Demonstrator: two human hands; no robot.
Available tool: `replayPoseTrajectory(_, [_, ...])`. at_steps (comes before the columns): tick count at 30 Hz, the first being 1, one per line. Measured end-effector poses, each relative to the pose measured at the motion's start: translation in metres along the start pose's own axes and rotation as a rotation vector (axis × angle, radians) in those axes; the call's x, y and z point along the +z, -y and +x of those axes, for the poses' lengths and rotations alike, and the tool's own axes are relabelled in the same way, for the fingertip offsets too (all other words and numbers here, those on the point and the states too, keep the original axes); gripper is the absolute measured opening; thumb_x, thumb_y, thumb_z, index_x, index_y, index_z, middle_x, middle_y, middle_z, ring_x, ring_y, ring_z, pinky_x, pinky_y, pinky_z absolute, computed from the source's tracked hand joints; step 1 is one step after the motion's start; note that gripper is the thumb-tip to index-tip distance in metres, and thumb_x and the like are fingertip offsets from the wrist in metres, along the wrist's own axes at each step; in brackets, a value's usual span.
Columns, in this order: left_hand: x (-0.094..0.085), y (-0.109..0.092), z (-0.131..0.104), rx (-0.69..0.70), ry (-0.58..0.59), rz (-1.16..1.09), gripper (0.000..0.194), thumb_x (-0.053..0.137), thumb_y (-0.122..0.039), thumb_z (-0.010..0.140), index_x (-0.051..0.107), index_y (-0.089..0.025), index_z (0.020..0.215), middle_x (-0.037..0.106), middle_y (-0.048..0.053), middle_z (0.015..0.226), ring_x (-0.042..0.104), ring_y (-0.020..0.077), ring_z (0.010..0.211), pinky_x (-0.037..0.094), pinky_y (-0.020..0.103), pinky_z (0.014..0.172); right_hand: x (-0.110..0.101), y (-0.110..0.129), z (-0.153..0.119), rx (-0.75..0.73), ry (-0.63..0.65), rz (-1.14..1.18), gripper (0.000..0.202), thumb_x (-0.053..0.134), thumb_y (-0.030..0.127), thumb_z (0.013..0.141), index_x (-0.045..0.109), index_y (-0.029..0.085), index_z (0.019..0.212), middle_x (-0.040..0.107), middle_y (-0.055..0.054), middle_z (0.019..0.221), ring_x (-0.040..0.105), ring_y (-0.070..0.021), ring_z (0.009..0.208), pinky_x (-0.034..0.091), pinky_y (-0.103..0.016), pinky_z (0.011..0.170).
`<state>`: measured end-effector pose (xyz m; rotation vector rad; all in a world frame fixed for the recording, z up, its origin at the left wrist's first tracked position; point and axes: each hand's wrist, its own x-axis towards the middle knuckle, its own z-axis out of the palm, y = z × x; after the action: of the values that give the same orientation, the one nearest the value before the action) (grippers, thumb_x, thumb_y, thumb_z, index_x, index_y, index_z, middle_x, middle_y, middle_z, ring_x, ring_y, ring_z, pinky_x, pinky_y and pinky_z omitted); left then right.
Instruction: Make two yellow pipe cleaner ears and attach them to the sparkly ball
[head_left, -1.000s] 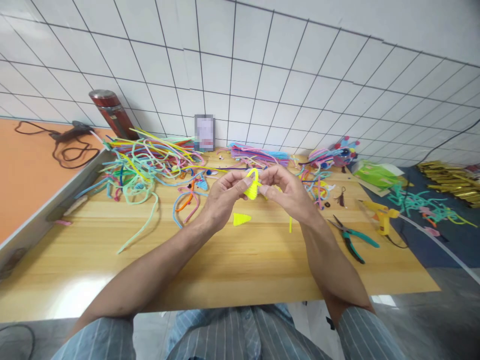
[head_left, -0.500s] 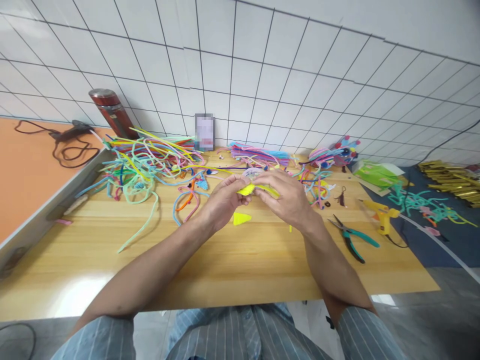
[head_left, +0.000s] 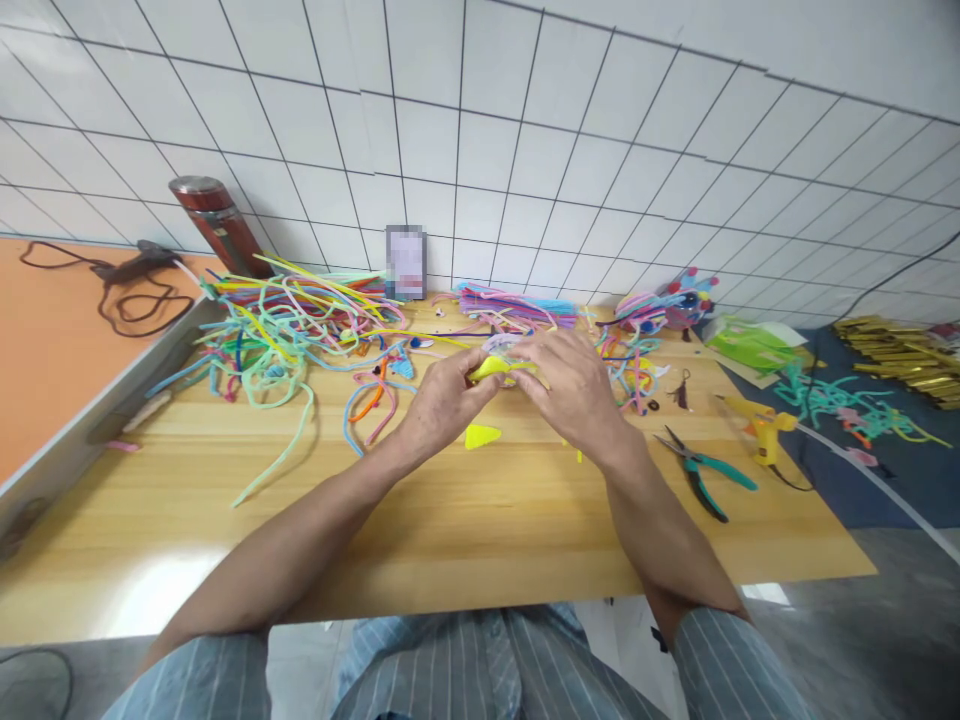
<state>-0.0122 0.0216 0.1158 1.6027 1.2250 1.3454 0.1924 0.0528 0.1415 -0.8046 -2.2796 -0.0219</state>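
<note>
Between my two hands, above the middle of the table, is a yellow pipe cleaner piece (head_left: pixel 491 368). My left hand (head_left: pixel 448 398) pinches its bent, folded part between thumb and fingers. My right hand (head_left: pixel 566 385) is closed on the strand running out to the right, its fingers partly hiding it. A flat yellow triangle of pipe cleaner (head_left: pixel 481 436) lies on the table just below my hands. A short yellow scrap (head_left: pixel 579 456) rests under my right wrist.
Tangled pipe cleaners (head_left: pixel 285 340) cover the back left, and bundled ones (head_left: pixel 517 303) lie at the back middle. Pliers (head_left: pixel 705 470) and a yellow glue gun (head_left: pixel 765 430) lie to the right. A phone (head_left: pixel 406 262) and a red thermos (head_left: pixel 221 228) stand against the tiled wall.
My left hand has turned over the yellow piece, its thumb now pressing along it. The fingers of my right hand have shifted on the strand. The triangle on the table stays put.
</note>
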Motion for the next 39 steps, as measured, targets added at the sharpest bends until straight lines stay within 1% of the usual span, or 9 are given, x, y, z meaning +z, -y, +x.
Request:
replayPoseTrajectory(2, [0.000, 0.002, 0.003, -0.087, -0.014, -0.157, 0.018, 0.079, -0.036, 0.080, 0.072, -0.020, 0.074, 0.064, 0.000, 0.069, 0.052, 0.0159, 0.067, 0.037, 0.030, 0.065, -0.012, 0.020, -0.005, 0.022, -0.148, -0.090, 0.024, 0.069, 0.022, 0.102, 0.074, 0.030, 0.124, 0.078, -0.010, 0.130, 0.069, -0.0352, 0.128, 0.049, -0.058, 0.114])
replayPoseTrajectory(4, [0.001, 0.002, 0.006, -0.187, -0.015, -0.336, 0.023, 0.083, -0.040, 0.076, 0.075, -0.019, 0.077, 0.069, 0.002, 0.073, 0.056, 0.0166, 0.068, 0.041, 0.030, 0.066, -0.025, 0.043, -0.013, 0.015, -0.279, -0.140, 0.032, 0.071, 0.020, 0.101, 0.071, 0.034, 0.129, 0.078, -0.009, 0.129, 0.070, -0.0349, 0.126, 0.050, -0.058, 0.112])
replayPoseTrajectory(8, [0.003, -0.001, 0.005, -0.350, -0.044, -0.562, 0.033, 0.091, -0.045, 0.067, 0.077, -0.018, 0.080, 0.074, 0.005, 0.081, 0.060, 0.0149, 0.069, 0.042, 0.028, 0.065, -0.029, 0.065, -0.019, -0.005, -0.266, -0.082, 0.025, 0.070, 0.020, 0.102, 0.070, 0.034, 0.122, 0.080, -0.007, 0.109, 0.076, -0.0294, 0.103, 0.059, -0.049, 0.095])
replayPoseTrajectory(12, [0.007, -0.007, -0.001, -0.389, -0.021, -0.667, 0.033, 0.095, -0.041, 0.065, 0.076, -0.018, 0.080, 0.071, 0.002, 0.078, 0.058, 0.0124, 0.068, 0.042, 0.026, 0.065, -0.003, 0.043, -0.007, 0.186, -0.192, 0.135, 0.018, 0.071, 0.026, 0.100, 0.070, 0.027, 0.118, 0.079, -0.009, 0.114, 0.074, -0.0267, 0.100, 0.059, -0.044, 0.090])
replayPoseTrajectory(15, [0.011, -0.009, -0.005, -0.403, 0.014, -0.699, 0.033, 0.096, -0.036, 0.062, 0.076, -0.018, 0.080, 0.069, 0.000, 0.077, 0.056, 0.0111, 0.066, 0.041, 0.026, 0.064, 0.013, 0.022, 0.002, 0.340, -0.146, 0.398, 0.012, 0.070, 0.030, 0.097, 0.070, 0.025, 0.108, 0.077, -0.006, 0.103, 0.070, -0.0220, 0.088, 0.057, -0.039, 0.081])
replayPoseTrajectory(18, [0.013, -0.008, -0.006, -0.395, 0.031, -0.690, 0.032, 0.095, -0.036, 0.062, 0.077, -0.019, 0.081, 0.069, 0.000, 0.078, 0.056, 0.0115, 0.066, 0.041, 0.026, 0.063, 0.016, 0.013, 0.006, 0.437, -0.089, 0.602, 0.008, 0.069, 0.033, 0.094, 0.070, 0.024, 0.094, 0.074, -0.002, 0.089, 0.066, -0.0183, 0.078, 0.055, -0.035, 0.076])
replayPoseTrajectory(23, [0.014, -0.005, -0.004, -0.395, 0.031, -0.676, 0.035, 0.094, -0.043, 0.063, 0.075, -0.019, 0.081, 0.072, 0.002, 0.084, 0.060, 0.0142, 0.068, 0.045, 0.029, 0.065, 0.015, 0.012, 0.007, 0.531, -0.056, 0.776, 0.017, 0.074, 0.041, 0.087, 0.071, 0.025, 0.088, 0.073, -0.002, 0.086, 0.067, -0.0190, 0.081, 0.056, -0.035, 0.077])
replayPoseTrajectory(30, [0.013, -0.006, -0.004, -0.359, 0.008, -0.564, 0.032, 0.091, -0.040, 0.064, 0.073, -0.018, 0.077, 0.069, 0.000, 0.077, 0.059, 0.0128, 0.066, 0.046, 0.028, 0.066, 0.023, 0.003, 0.005, 0.479, -0.038, 0.740, 0.013, 0.074, 0.036, 0.086, 0.073, 0.023, 0.088, 0.069, 0.000, 0.080, 0.061, -0.0162, 0.073, 0.051, -0.032, 0.071])
replayPoseTrajectory(39, [0.013, -0.003, -0.003, -0.287, -0.023, -0.437, 0.033, 0.089, -0.045, 0.066, 0.072, -0.018, 0.074, 0.067, -0.002, 0.070, 0.058, 0.0128, 0.064, 0.046, 0.028, 0.065, 0.020, 0.001, 0.004, 0.423, -0.031, 0.707, 0.013, 0.075, 0.037, 0.092, 0.076, 0.024, 0.094, 0.073, 0.000, 0.084, 0.065, -0.0171, 0.078, 0.052, -0.032, 0.074])
